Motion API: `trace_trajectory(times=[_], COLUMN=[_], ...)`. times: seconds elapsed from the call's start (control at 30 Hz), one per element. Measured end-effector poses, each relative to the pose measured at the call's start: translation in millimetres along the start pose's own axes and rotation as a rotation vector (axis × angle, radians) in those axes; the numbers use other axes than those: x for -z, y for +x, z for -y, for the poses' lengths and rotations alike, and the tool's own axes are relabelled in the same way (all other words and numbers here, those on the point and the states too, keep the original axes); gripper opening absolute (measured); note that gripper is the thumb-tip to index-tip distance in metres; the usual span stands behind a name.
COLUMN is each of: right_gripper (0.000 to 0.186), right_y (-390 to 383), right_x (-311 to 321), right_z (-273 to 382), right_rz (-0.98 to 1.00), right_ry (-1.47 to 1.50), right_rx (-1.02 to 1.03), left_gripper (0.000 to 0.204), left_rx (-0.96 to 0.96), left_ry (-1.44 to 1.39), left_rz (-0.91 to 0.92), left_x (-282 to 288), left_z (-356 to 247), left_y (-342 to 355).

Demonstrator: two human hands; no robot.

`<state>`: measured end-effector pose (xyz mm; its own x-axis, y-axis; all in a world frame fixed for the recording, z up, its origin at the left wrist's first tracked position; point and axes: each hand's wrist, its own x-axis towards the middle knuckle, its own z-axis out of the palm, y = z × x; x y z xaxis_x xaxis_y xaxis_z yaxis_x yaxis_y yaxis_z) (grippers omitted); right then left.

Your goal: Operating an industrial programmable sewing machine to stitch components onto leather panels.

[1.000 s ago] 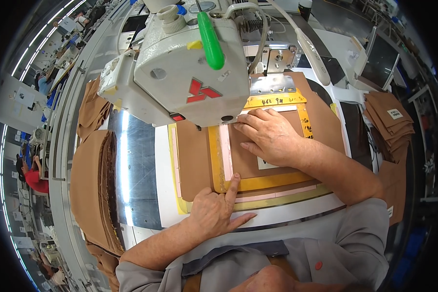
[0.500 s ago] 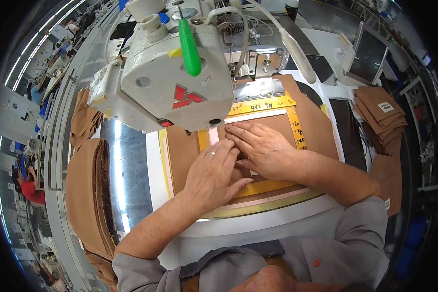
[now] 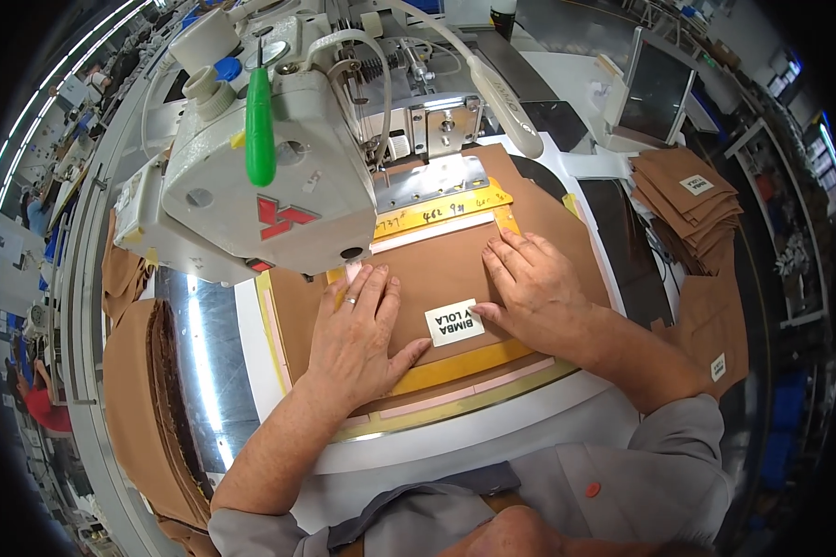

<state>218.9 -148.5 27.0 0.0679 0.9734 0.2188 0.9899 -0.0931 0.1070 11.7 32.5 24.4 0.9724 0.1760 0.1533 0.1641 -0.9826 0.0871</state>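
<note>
A brown fabric piece lies inside a yellow template frame with handwriting on it, beneath the head of a white sewing machine. My left hand lies flat on the left part of the fabric, fingers stretched toward the machine. My right hand rests on the right part, by the frame's side, fingers extended. A white printed label lies on the fabric between them, beside my right thumb. A metal clamp plate sits at the frame's far edge.
Stacks of brown cut pieces stand left and right. A monitor is at the back right. A green-handled tool sits upright on the machine head. Other people are at workstations far left.
My left hand has moved up onto the fabric. My right hand has slid rightward, uncovering more of the label. The whole scene has shifted leftward in the picture.
</note>
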Motion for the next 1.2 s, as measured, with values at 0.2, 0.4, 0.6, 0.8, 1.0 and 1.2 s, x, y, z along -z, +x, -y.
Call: trace_trajectory(times=[0.2,0.4,0.6,0.8,1.0,1.2], right_gripper=[0.078,0.064,0.027,0.022,0.023,0.023], right_y=[-1,0,22,27,24,30], right_x=[-5,-2,4,-7,-11,-5], right_z=[2,-3,-40,-52,-56,-54], right_rz=[-0.045,-0.069,-0.187,-0.175,-0.221,-0.054], right_ry=[-0.038,0.043,0.266,0.414,0.439,0.745], right_rx=[0.02,-0.012,-0.091,-0.141,-0.177,-0.474], left_gripper=[0.078,0.078,0.069,0.03,0.017,0.019], left_rx=[-0.012,-0.14,-0.109,-0.166,-0.178,-0.232], left_ry=[0.003,-0.165,-0.263,-0.335,-0.372,-0.427], left_rz=[-0.033,-0.021,-0.073,-0.134,-0.212,-0.312], left_x=[0,1,-16,-7,-15,-16], left_z=[-5,-21,-33,-37,-38,-38], left_y=[-2,18,29,38,32,23])
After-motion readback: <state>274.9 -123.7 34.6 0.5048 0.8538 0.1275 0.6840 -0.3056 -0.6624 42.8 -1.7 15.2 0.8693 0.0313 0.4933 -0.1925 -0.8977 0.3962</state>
